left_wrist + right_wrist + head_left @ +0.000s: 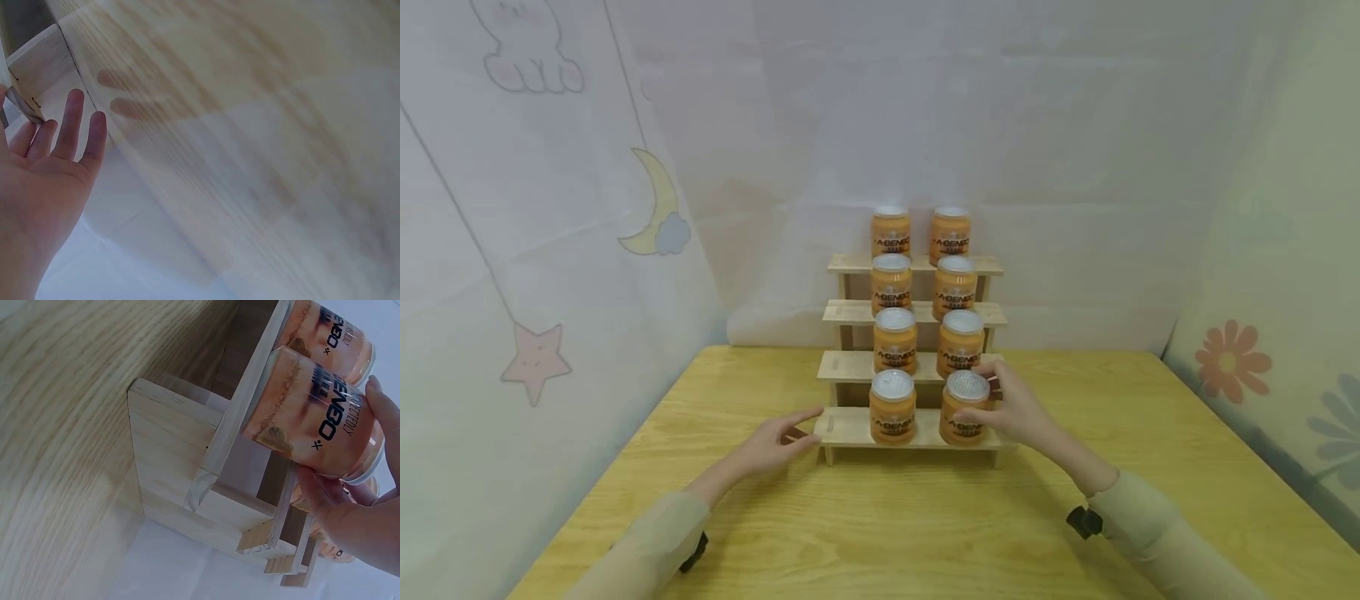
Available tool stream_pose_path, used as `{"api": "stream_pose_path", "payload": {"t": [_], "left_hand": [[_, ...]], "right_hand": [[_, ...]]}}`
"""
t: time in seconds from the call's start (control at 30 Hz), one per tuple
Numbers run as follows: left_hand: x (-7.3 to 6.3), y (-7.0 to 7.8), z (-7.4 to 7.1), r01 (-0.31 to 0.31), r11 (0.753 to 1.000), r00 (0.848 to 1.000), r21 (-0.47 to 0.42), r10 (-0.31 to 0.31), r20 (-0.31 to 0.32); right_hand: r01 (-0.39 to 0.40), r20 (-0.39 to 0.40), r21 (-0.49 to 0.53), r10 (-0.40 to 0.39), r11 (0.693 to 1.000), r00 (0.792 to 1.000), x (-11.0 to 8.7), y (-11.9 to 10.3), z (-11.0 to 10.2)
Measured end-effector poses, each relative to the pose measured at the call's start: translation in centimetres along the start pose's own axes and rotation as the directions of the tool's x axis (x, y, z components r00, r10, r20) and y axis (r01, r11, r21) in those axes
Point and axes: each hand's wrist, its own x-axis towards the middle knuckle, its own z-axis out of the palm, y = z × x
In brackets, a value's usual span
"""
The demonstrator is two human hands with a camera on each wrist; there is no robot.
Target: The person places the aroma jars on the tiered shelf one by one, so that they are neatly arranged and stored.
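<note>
Several orange jars with silvery lids stand in two columns on a stepped wooden rack (848,427). On the lowest step, my right hand (1011,404) grips the right jar (964,425) from its right side, thumb in front and fingers behind. The right wrist view shows that jar (312,419) upright on the board, between thumb and fingers of the right hand (369,519). The left jar (892,417) stands beside it, untouched. My left hand (775,442) is at the left end of the lowest step, fingers extended; in the left wrist view the left hand (50,181) has its fingertips by the rack's wood.
The rack stands on a wood-grain table (850,525). Behind it hangs a pale cloth backdrop (1060,150), with printed side cloths to the left and right. More jars fill the upper steps, close behind the right hand, such as the third-step jar (960,342).
</note>
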Motion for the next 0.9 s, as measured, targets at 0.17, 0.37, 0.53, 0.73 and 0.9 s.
{"api": "stream_pose_path", "payload": {"t": [0.17, 0.37, 0.53, 0.73, 0.9], "left_hand": [[0.2, -0.4, 0.0, -0.006, 1.000, 1.000, 0.008, 0.006, -0.002], [0.8, -1.2, 0.3, -0.001, 1.000, 1.000, 0.025, 0.000, 0.007], [1.0, -1.0, 0.0, 0.021, 1.000, 0.999, 0.022, -0.022, 0.038], [0.8, 0.1, -0.1, 0.022, 0.997, 0.999, 0.078, -0.025, 0.042], [0.6, 1.9, -0.9, 0.031, 0.990, 0.991, 0.139, -0.012, -0.134]], "right_hand": [[-0.007, 0.009, 0.012, 0.007, 1.000, 1.000, 0.1, -0.1, -0.1], [0.018, -0.010, 0.005, -0.018, 1.000, 1.000, -0.1, 0.1, -0.5], [0.098, -0.048, 0.019, -0.097, 0.995, 0.994, -0.1, 0.3, -1.2], [0.086, -0.100, -0.088, -0.094, 0.992, 0.990, 0.0, 0.7, -3.6], [0.165, -0.198, -0.200, -0.205, 0.966, 0.959, 0.2, 1.3, -6.2]]}}
